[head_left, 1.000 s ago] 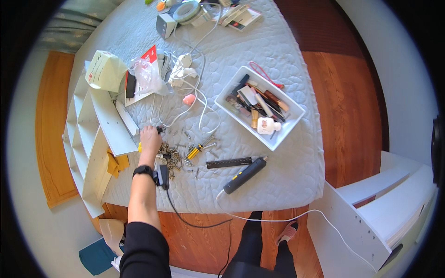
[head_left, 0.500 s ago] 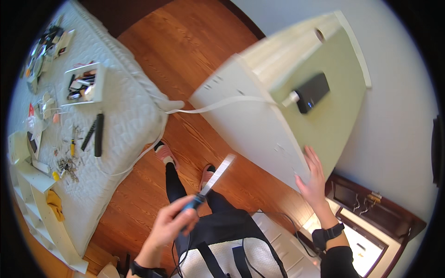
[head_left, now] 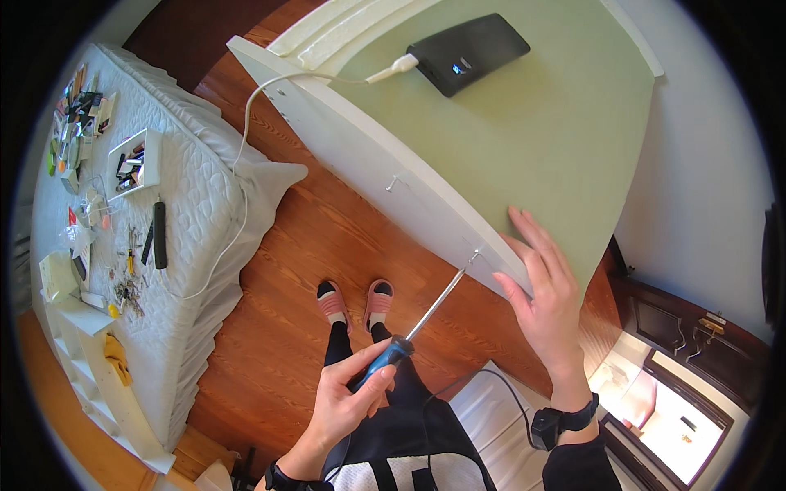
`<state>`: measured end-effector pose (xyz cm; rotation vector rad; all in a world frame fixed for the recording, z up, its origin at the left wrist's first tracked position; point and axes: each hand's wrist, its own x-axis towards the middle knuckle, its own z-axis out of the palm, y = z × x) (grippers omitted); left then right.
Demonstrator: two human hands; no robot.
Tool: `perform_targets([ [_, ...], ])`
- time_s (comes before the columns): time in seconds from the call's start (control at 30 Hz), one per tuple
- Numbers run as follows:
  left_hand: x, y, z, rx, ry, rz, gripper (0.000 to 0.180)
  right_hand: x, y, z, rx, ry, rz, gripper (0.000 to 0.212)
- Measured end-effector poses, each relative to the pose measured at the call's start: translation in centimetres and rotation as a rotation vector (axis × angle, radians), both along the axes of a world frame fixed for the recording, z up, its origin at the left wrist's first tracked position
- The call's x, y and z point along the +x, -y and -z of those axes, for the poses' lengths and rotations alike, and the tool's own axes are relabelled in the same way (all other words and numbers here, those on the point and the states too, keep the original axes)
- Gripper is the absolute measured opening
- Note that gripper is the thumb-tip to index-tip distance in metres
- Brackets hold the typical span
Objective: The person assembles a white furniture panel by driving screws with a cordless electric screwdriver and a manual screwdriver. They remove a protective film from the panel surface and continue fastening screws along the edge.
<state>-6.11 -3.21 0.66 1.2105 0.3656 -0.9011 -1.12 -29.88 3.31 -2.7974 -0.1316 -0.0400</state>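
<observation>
The grip of the left hand [head_left: 348, 403] is curled firmly round one screwdriver [head_left: 399, 350]; the right hand [head_left: 547, 299] holds nothing, its fingers spread at the near edge of one white cabinet [head_left: 352, 155]. Left of the cabinet I see one bed [head_left: 188, 221]. Two pink slippers [head_left: 380, 301] are on the floor below it. The screwdriver is at the cabinet's near side. One black power bank [head_left: 469, 54] lies on the cabinet's green panel [head_left: 491, 123]. Two small metal fasteners [head_left: 474, 258] stick out of the cabinet's side, the screwdriver's tip at the nearer; I can't tell if they touch.
</observation>
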Motion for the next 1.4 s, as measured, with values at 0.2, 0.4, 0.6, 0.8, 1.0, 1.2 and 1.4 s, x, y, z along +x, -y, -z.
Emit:
perform_targets([
  [0.2,-0.1,0.7,0.1,0.031,0.027,0.012,0.035,0.0,-0.2,0.1,-0.026,0.029,0.008,0.03],
  [0.4,-0.4,0.5,0.5,-0.002,0.0,-0.024,0.035,0.1,-0.4,0.1,-0.017,0.026,0.023,0.031],
  [0.6,0.0,0.3,1.4,-0.015,0.064,0.033,0.037,0.2,-0.5,0.2,-0.014,0.01,0.033,0.03],
  [0.8,1.4,-0.7,3.3,-0.417,-0.346,-0.089,0.037,0.7,0.2,-0.5,-0.024,-0.112,-0.063,0.036],
  [1.0,2.0,-0.9,5.1,-0.852,-0.738,-0.069,0.05,2.1,2.1,-1.1,0.08,-0.274,-0.257,0.039],
  [1.2,1.9,0.3,5.2,-1.043,-1.05,-0.071,0.056,2.7,2.8,0.1,0.269,-0.309,-0.305,0.043],
  [1.4,4.3,0.5,1.4,-0.32,-0.463,0.208,0.043,2.8,3.0,0.1,0.265,-0.352,-0.303,0.043],
])
